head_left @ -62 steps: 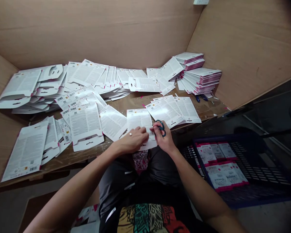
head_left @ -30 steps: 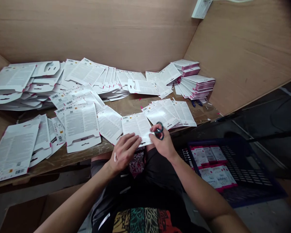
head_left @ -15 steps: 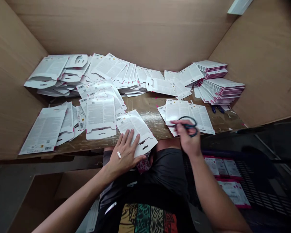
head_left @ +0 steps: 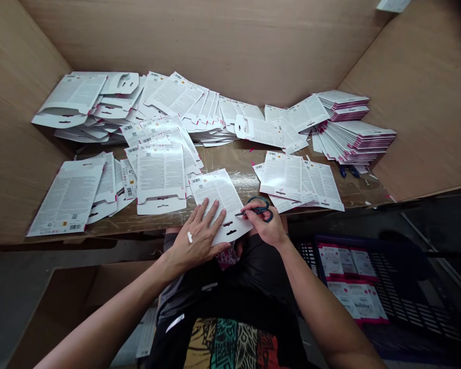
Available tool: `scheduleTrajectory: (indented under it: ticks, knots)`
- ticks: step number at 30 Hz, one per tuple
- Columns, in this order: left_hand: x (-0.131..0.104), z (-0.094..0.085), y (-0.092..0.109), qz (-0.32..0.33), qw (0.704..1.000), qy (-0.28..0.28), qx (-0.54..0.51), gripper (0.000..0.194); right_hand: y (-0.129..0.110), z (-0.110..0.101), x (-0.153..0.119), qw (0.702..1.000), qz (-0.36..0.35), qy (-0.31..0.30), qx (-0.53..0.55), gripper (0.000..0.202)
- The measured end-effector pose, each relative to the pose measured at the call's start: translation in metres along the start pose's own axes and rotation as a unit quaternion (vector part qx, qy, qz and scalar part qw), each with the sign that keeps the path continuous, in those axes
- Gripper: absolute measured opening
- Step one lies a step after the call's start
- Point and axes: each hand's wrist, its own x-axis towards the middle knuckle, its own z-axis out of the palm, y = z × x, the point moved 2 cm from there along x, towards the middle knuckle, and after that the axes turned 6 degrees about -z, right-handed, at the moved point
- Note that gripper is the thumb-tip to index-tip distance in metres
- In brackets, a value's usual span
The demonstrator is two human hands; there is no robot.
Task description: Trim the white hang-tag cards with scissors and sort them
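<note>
Left hand (head_left: 198,237) lies spread on a packet (head_left: 219,192) (barcoded, print seemingly illegible); right hand (head_left: 269,228), grip clamped on scissors (head_left: 263,209).

Brown tabletop (head_left: 230,157) | white printed packets (head_left: 161,171), overlapping | pink-edged stacks (head_left: 363,134), right | blue-handled tool (head_left: 354,171)

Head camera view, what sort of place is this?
Probably a packing workstation: printed white card packs lie in heaps on a workbench, tall brown boards wall it in, and a blue plastic crate nearby holds pink-edged packets.
</note>
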Motion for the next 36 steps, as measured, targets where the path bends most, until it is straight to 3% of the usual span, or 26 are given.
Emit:
scheduleTrajectory:
  ticks: [3, 7, 9, 12, 14, 16, 20, 24, 36]
  knots:
    - [0.001, -0.002, 0.001, -0.006, 1.000, -0.002, -0.002, 0.090, 0.001, -0.001, 0.001, 1.000, 0.008, -0.008, 0.012, 0.029]
    - [0.002, -0.006, 0.005, -0.005, 1.000, -0.010, 0.015, 0.093, -0.003, -0.002, 0.006, 0.995, 0.016, -0.079, 0.065, 0.032]
    - [0.005, -0.010, 0.007, -0.008, 1.000, -0.012, 0.021, 0.089, -0.005, -0.001, 0.010, 0.992, 0.018, -0.072, 0.098, 0.033]
    - [0.016, -0.017, 0.010, -0.026, 1.000, 0.004, 0.017, 0.059, -0.003, 0.001, 0.015, 0.994, 0.014, 0.008, 0.112, 0.034]
    - [0.027, -0.020, 0.010, -0.025, 1.000, 0.007, -0.004, 0.035, 0.000, 0.003, 0.017, 0.995, 0.011, 0.023, 0.097, 0.036]
    - [0.039, -0.020, 0.010, -0.011, 0.999, 0.000, -0.045, 0.025, 0.004, 0.004, 0.018, 0.996, 0.005, 0.020, 0.082, 0.036]
    - [0.059, -0.019, 0.010, 0.000, 0.995, -0.023, -0.101, 0.023, 0.011, 0.001, 0.018, 0.996, 0.014, 0.033, 0.085, 0.038]
    - [0.070, -0.021, 0.012, 0.009, 0.996, -0.069, -0.056, 0.022, 0.016, 0.001, 0.018, 0.993, 0.022, 0.054, 0.104, 0.041]
    - [0.070, -0.026, 0.020, 0.014, 0.996, -0.091, 0.002, 0.021, 0.018, 0.003, 0.017, 0.992, 0.013, 0.046, 0.118, 0.037]
